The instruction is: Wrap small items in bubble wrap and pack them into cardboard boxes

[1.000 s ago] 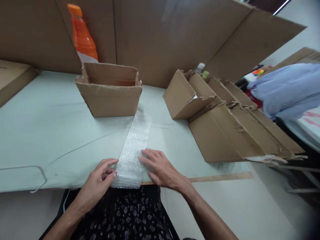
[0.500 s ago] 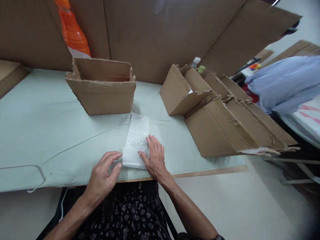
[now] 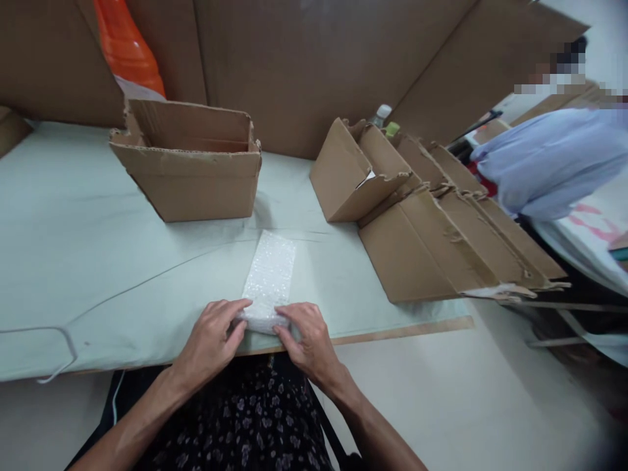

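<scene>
A strip of bubble wrap point(image 3: 271, 265) lies on the pale green tabletop, with its near end folded into a thicker roll close to the table's front edge. My left hand point(image 3: 216, 330) pinches the left end of that fold between thumb and fingers. On the opposite end, my right hand point(image 3: 307, 333) grips the fold the same way, thumb in front and fingers on top. Whether anything lies inside the fold I cannot tell.
An open cardboard box point(image 3: 206, 180) stands behind the wrap to the left. Several cardboard boxes point(image 3: 422, 248) are lined up on the right. An orange bottle point(image 3: 130, 52) and a clear bottle point(image 3: 380, 116) stand at the back. A white cable point(image 3: 69, 340) hangs over the left front edge.
My left hand has come in from beside the wrap and taken its left end. My right hand has shifted down to the near end, which is now folded up thicker.
</scene>
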`<state>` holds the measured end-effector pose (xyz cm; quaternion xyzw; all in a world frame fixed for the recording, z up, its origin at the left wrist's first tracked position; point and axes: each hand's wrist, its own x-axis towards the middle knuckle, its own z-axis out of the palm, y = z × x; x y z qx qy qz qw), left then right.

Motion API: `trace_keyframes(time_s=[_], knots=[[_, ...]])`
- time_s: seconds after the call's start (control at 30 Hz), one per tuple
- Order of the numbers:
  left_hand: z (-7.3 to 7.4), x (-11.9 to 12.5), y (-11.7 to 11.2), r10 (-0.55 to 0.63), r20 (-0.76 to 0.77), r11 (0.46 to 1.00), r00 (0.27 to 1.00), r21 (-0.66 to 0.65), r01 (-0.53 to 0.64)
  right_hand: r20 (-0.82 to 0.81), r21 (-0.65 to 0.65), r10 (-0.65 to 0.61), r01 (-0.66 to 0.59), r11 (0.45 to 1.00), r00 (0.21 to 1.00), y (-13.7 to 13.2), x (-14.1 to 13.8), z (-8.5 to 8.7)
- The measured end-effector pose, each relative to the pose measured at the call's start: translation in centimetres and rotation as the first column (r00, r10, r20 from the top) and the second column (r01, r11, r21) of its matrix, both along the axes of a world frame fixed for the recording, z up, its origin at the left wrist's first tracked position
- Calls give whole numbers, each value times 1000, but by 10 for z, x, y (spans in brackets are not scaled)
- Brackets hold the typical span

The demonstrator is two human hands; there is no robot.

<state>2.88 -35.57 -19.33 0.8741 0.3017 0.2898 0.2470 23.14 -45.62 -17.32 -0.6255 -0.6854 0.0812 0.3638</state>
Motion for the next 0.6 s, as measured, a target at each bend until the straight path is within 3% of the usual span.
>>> trace_keyframes(time_s=[0.1,0.2,0.27,0.4,0.5,0.6], knots=[[-1,7,8,82,-57,995,995,69,-78,112,33,-30,27,999,993,-4,0,4],[-3,12,11,146,-51,983,988,124,-138,217,-29,36,-30,999,975,-1,-2,0],[-2,11,9,95,-20,989,995,116,-92,211,-52,42,-32,998,977,4,-4,-4],[3,-1,-1,-75,21,997,997,-5,75,13,-111,21,-20,994,1000,4,-2,-4],[3,-2,0,-27,7,995,1000,-98,28,-19,-141,13,-16,990,1000,-4,2,0],[1,7,7,33,-59,998,998,-45,-36,104,-90,-2,12,996,995,-6,5,0]])
